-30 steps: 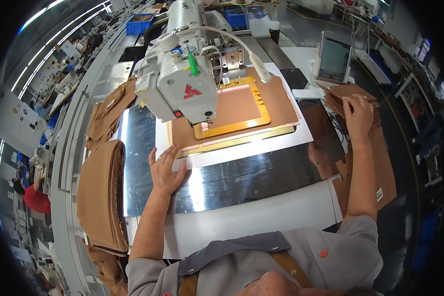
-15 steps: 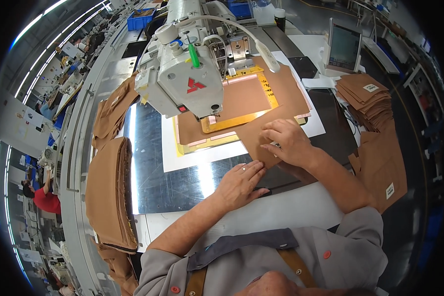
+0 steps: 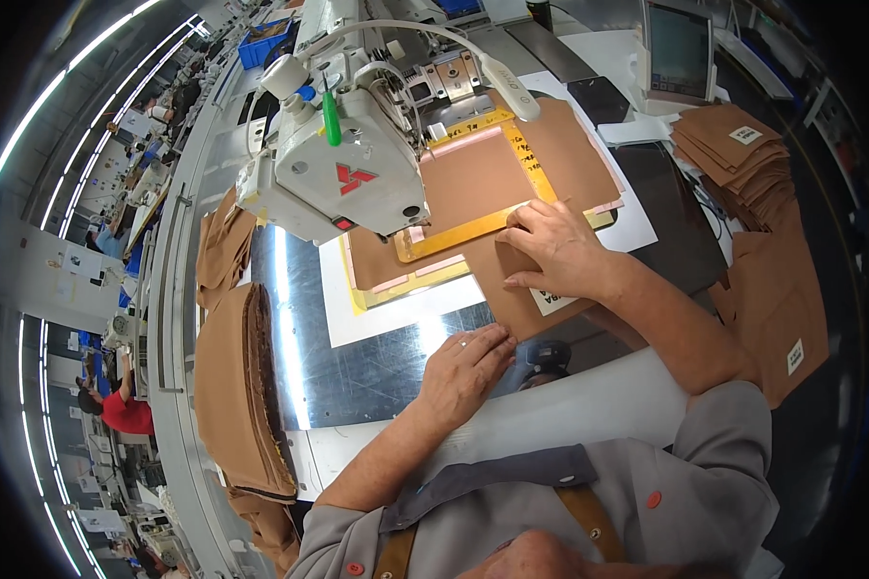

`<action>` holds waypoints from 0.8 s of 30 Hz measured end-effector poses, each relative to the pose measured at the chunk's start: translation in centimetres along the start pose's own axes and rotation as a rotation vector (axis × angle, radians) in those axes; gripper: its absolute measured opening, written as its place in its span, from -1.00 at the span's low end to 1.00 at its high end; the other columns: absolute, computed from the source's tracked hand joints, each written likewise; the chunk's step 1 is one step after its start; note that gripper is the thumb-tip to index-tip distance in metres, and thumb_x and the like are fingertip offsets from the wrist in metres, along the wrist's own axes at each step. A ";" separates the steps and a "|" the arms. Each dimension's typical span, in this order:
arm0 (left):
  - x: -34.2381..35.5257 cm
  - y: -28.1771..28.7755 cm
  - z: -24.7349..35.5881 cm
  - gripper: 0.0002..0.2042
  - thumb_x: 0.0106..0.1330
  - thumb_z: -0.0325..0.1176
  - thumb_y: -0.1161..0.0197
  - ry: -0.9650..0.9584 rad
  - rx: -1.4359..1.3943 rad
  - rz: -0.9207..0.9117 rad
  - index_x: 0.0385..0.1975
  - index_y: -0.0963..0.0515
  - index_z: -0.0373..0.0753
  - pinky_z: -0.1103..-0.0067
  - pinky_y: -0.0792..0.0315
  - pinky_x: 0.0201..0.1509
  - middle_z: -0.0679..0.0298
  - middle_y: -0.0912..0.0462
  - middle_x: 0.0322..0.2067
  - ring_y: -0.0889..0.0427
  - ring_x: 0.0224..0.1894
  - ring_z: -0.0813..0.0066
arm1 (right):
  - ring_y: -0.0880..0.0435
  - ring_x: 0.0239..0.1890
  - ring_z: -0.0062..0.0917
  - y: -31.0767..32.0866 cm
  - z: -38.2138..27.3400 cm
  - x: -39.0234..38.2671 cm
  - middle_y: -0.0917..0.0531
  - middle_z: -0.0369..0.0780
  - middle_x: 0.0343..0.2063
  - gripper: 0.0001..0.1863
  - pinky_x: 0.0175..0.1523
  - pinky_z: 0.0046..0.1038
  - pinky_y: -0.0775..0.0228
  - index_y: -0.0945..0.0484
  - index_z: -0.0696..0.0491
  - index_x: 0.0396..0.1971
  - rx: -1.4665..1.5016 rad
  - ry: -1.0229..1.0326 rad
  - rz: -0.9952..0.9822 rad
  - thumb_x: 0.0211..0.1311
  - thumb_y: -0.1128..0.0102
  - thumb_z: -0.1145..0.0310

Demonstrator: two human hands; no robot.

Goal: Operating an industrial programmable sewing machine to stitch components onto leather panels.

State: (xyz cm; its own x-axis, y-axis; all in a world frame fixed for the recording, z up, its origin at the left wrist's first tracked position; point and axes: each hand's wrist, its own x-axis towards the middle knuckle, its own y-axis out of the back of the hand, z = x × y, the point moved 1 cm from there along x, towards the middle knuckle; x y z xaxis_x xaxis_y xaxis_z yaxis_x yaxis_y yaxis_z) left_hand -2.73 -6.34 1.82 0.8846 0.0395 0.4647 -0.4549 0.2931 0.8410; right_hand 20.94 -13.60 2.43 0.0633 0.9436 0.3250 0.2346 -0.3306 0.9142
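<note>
A brown fabric piece (image 3: 500,282) with a white label (image 3: 553,300) lies at the near edge of a yellow frame (image 3: 463,241). My right hand (image 3: 565,253) rests over it with bent fingers, the fingertips at the frame's near bar and the thumb apart on the fabric. Laid at the piece's near left corner, my left hand (image 3: 465,374) has its fingers stretched out and holds nothing. Larger brown fabric (image 3: 478,181) shows inside the frame. Beside it stands the white head of a sewing machine (image 3: 343,164), with a green-handled tool (image 3: 331,118) on it.
Folded brown fabric (image 3: 234,386) is stacked at the left. More brown pieces (image 3: 729,154) are piled at the right, near a screen (image 3: 679,53). White paper (image 3: 357,323) lies on the shiny metal plate (image 3: 309,386). A person in red (image 3: 126,413) is far left.
The fabric piece no longer overlaps the frame's near bar; it now lies flatter against it, and its label shows more. My right fingers have moved up to the bar. The whole view has shifted.
</note>
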 end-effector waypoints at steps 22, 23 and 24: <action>0.2 0.6 -2.1 -0.70 0.11 -0.48 -0.28 -0.195 0.021 -0.126 -0.13 -0.65 -0.38 0.43 -0.60 -0.01 0.13 -0.67 -0.07 -0.71 -0.02 0.29 | -0.57 0.03 -0.31 0.7 0.6 1.8 -0.59 -0.16 -0.18 -0.49 0.15 -0.28 -0.39 -0.59 0.13 -0.16 -0.070 -0.093 -0.096 0.09 -0.51 0.03; 0.2 0.5 -2.1 -0.70 0.11 -0.48 -0.28 -0.192 0.014 -0.114 -0.13 -0.65 -0.38 0.43 -0.60 -0.01 0.14 -0.67 -0.07 -0.71 -0.02 0.29 | -0.57 0.03 -0.31 0.7 0.5 1.8 -0.59 -0.16 -0.18 -0.49 0.15 -0.28 -0.39 -0.59 0.13 -0.16 -0.070 -0.094 -0.100 0.09 -0.51 0.03; 0.2 0.4 -2.1 -0.70 0.10 -0.48 -0.29 -0.188 0.008 -0.102 -0.13 -0.65 -0.38 0.44 -0.60 0.00 0.15 -0.66 -0.07 -0.71 -0.02 0.30 | -0.58 0.03 -0.30 1.0 0.3 1.8 -0.59 -0.15 -0.18 -0.49 0.14 -0.28 -0.42 -0.58 0.14 -0.17 -0.077 -0.107 -0.104 0.07 -0.53 0.05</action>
State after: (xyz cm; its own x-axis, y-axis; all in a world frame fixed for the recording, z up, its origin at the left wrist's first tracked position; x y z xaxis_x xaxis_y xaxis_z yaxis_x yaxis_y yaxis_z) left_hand -2.54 -4.18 1.70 0.8916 -0.1691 0.4200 -0.3653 0.2793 0.8880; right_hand 21.61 -12.26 3.82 0.1465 0.9680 0.2038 0.1705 -0.2277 0.9587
